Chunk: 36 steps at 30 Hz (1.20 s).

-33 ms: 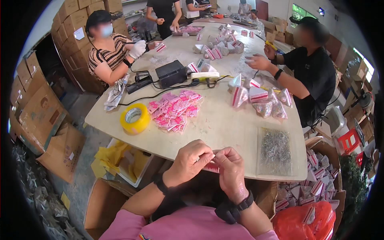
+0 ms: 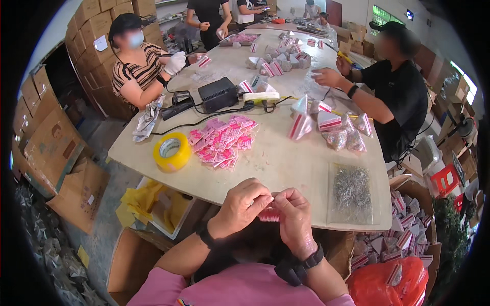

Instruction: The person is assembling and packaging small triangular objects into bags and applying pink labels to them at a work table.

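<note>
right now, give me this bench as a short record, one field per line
hands: left hand and right hand, fingertips pinched close together
at the fingertips: pink-striped piece, partly hidden
ahead, leftward: pile of pink packets, yellow tape roll left of it
table, right: thin metal pieces in a heap
below right: red plastic bag
people nearby: striped top at left, black shirt at right

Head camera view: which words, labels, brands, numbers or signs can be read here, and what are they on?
None can be quoted with certainty.
Pink-and-white packets: lettering, too small.
Yellow tape roll: print on its core, blurred.
White sheet on the stacked cartons: marks too small.
Brown carton flap: print too blurred.
Red-striped piece between left hand and right hand: no lettering discernible.
</note>
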Tool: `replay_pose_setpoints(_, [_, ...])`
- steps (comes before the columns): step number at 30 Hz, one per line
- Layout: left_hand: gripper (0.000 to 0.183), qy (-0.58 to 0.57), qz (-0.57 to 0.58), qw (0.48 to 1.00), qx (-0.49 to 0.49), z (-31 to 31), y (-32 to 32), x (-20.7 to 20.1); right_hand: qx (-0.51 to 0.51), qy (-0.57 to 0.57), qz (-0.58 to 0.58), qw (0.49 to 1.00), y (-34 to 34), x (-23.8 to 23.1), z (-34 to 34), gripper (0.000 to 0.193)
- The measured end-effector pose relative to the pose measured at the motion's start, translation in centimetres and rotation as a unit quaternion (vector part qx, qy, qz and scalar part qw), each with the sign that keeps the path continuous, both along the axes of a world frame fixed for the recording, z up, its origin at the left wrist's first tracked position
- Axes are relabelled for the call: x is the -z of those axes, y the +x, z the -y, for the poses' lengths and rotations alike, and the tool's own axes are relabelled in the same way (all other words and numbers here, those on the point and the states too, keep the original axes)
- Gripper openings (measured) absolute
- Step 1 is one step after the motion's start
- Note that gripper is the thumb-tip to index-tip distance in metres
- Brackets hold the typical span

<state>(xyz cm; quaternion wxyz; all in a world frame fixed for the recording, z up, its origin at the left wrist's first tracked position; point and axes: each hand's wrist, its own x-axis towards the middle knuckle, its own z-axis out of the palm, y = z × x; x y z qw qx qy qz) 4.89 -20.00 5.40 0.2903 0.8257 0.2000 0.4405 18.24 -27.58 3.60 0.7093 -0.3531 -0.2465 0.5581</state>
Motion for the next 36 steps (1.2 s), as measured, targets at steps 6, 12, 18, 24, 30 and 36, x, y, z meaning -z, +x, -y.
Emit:
replay_pose_setpoints(6, [0.009, 0.031, 0.039, 0.998, -0.041, 0.6, 0.5, 0.6, -0.062, 0.003, -0.056, 0.997, -0.2, 0.4, -0.2, 0.013])
replay_pose_setpoints(12, [0.024, -0.032, -0.004, 0.997, 0.07, -0.7, -0.8, 0.0, -0.12, -0.022, -0.004, 0.993, 0.8, 0.5, 0.2, 0.014])
replay_pose_setpoints(18, [0.06, -0.173, -0.127, 0.938, 0.271, -2.7, -1.7, -0.8, -0.167, -0.054, 0.035, 0.984, 1.3, 0.4, 0.6, 0.017])
replay_pose_setpoints(24, [0.047, -0.06, -0.106, 0.971, 0.205, -1.6, -1.9, -1.0, -0.202, -0.038, -0.053, 0.977, 1.6, 1.1, 0.6, 0.017])
replay_pose_setpoints(30, [0.032, -0.003, -0.098, 0.98, 0.173, -1.3, -2.5, -1.2, -0.231, -0.055, -0.069, 0.969, 1.5, 1.1, 0.8, 0.02])
replay_pose_setpoints(36, [0.014, 0.029, -0.079, 0.987, 0.135, -0.5, -2.5, -0.4, -0.271, -0.054, -0.085, 0.957, 1.4, 1.9, 0.6, 0.017])
